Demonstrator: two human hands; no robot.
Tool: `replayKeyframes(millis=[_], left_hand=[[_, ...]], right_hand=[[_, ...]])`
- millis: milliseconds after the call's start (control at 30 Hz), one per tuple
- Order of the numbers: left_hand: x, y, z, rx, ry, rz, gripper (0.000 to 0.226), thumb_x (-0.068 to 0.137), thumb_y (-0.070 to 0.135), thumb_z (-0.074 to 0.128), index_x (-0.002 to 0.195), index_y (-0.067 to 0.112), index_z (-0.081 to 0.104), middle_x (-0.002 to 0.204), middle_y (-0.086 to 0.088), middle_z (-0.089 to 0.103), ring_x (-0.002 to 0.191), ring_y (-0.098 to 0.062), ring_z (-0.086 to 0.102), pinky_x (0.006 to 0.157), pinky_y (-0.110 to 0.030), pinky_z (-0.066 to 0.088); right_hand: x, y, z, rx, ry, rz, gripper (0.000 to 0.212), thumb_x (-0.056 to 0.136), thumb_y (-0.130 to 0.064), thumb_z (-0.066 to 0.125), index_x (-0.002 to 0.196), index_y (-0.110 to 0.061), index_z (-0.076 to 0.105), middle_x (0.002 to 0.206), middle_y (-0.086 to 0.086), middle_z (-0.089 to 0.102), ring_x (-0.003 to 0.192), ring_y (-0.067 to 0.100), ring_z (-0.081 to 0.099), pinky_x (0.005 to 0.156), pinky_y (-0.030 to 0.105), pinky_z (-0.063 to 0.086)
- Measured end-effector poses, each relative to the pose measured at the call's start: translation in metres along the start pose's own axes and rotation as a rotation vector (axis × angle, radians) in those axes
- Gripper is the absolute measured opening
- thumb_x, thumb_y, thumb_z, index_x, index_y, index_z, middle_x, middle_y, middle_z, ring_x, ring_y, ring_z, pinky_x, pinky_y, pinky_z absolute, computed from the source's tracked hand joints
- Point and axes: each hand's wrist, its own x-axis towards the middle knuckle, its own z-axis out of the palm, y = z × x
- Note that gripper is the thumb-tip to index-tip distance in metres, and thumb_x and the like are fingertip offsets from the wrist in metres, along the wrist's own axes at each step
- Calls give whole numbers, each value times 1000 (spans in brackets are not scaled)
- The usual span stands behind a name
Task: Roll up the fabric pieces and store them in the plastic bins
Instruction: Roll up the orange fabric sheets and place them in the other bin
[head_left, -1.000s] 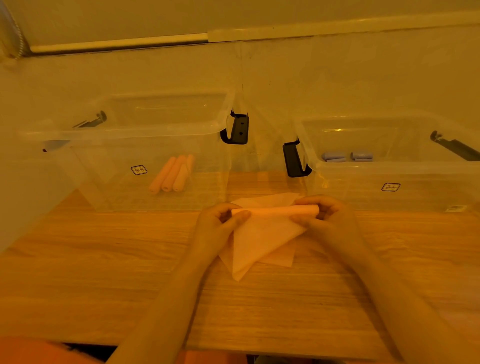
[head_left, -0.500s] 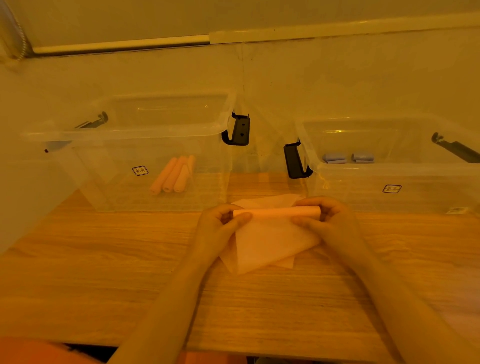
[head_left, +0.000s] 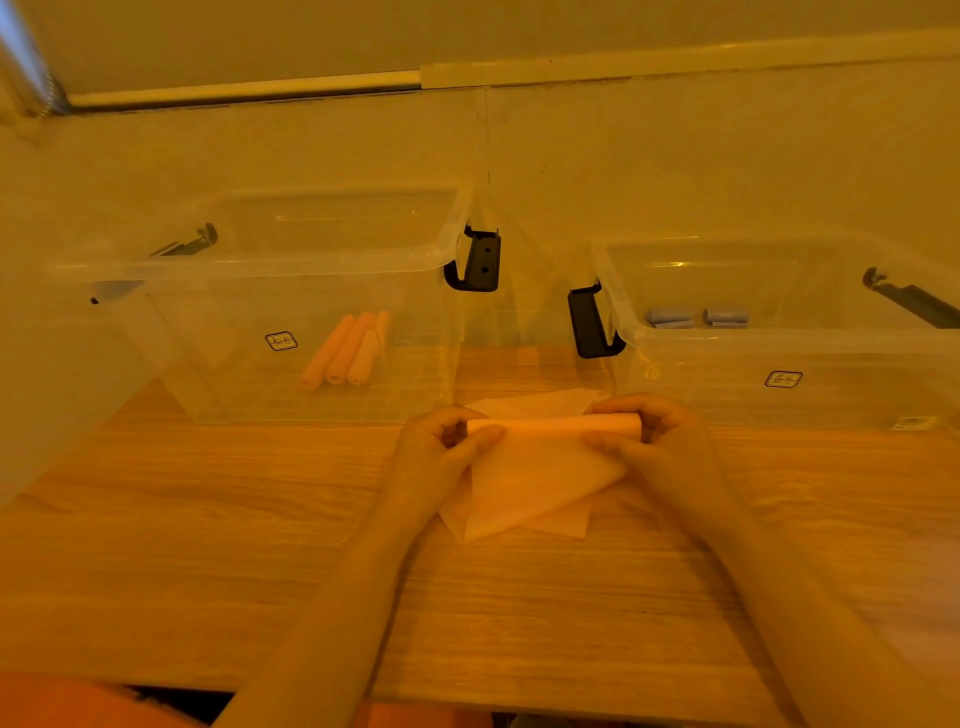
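A pale orange fabric piece (head_left: 535, 478) is half rolled above the wooden table (head_left: 208, 545), its loose corner hanging toward me. My left hand (head_left: 441, 452) pinches the roll's left end and my right hand (head_left: 654, 441) pinches its right end. More flat orange fabric (head_left: 566, 522) lies under it on the table. The left clear plastic bin (head_left: 260, 270) holds three orange fabric rolls (head_left: 345, 351). The right clear bin (head_left: 779, 343) holds two blue rolls (head_left: 696, 317).
Both bins stand at the back of the table against a pale wall. Black latch handles (head_left: 478, 260) hang on the bins' sides, one also at the far right (head_left: 909, 299). The table's front edge runs near my forearms.
The roll has been turned further, taking up more fabric; the hanging corner has become shorter. Both hands stay at the roll's ends.
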Motion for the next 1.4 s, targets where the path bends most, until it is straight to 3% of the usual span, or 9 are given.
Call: replayKeyframes(millis=[100, 200, 300, 500, 700, 967, 1167, 1300, 1400], left_hand=[[0, 1, 0, -13, -4, 10, 10, 82, 16, 71, 81, 26, 68, 83, 7, 70, 75, -2, 66, 62, -18, 50], [1, -1, 0, -80, -12, 19, 24, 75, 5, 75, 88, 24, 69, 95, 4, 70, 85, -5, 67, 69, -22, 54], [2, -3, -1, -83, -21, 17, 24, 75, 5, 75, 86, 25, 68, 93, 4, 71, 87, -8, 68, 72, -24, 56], [1, -2, 0, -34, 23, 26, 11, 81, 14, 72, 76, 24, 68, 77, 4, 69, 72, -5, 65, 61, -22, 52], [2, -3, -2, -29, 2, 32, 28, 75, 8, 77, 92, 28, 68, 96, 9, 69, 87, -4, 66, 75, -25, 56], [4, -6, 0, -36, 53, 70, 13, 79, 9, 73, 80, 23, 71, 84, 2, 69, 76, -10, 63, 64, -22, 49], [1, -1, 1, -78, 8, 60, 30, 74, -4, 74, 89, 20, 67, 95, 5, 68, 84, 1, 65, 73, -19, 54], [0, -3, 0, -1, 78, 87, 29, 75, 4, 76, 87, 29, 68, 95, 8, 69, 90, -16, 66, 76, -34, 56], [-1, -4, 0, 30, 122, 127, 30, 77, 12, 76, 86, 40, 67, 90, 7, 69, 88, -21, 66, 73, -38, 55]], right_hand=[[0, 1, 0, -17, 5, -17, 22, 74, -15, 76, 94, -23, 70, 103, -9, 67, 95, 10, 63, 75, 32, 58], [-1, 1, 1, -20, 22, -13, 15, 76, -19, 74, 91, -22, 70, 99, -9, 67, 94, 12, 63, 76, 37, 58], [0, 0, 2, -21, 33, -6, 13, 77, -21, 74, 89, -25, 71, 98, -8, 67, 94, 13, 63, 77, 42, 58], [-1, 2, 3, -46, 33, -22, 25, 72, -18, 77, 94, -27, 69, 101, -9, 67, 93, 9, 64, 76, 32, 58], [-2, 2, 2, -60, 24, -30, 15, 77, -22, 74, 92, -24, 71, 100, -9, 67, 93, 8, 63, 71, 27, 56], [-2, 2, 2, -72, -14, -59, 24, 75, -16, 76, 96, -25, 69, 99, -10, 68, 87, -2, 64, 65, 17, 54], [-3, 0, 1, -64, 6, -48, 15, 79, -22, 72, 94, -25, 70, 98, -9, 68, 89, 5, 65, 68, 23, 56], [-5, -3, 2, -71, 3, -39, 15, 79, -23, 71, 93, -26, 69, 97, -12, 66, 87, 3, 64, 65, 21, 56], [-7, -5, 3, -49, 8, -39, 26, 75, -18, 76, 95, -31, 67, 99, -16, 65, 88, 0, 63, 63, 17, 55]])
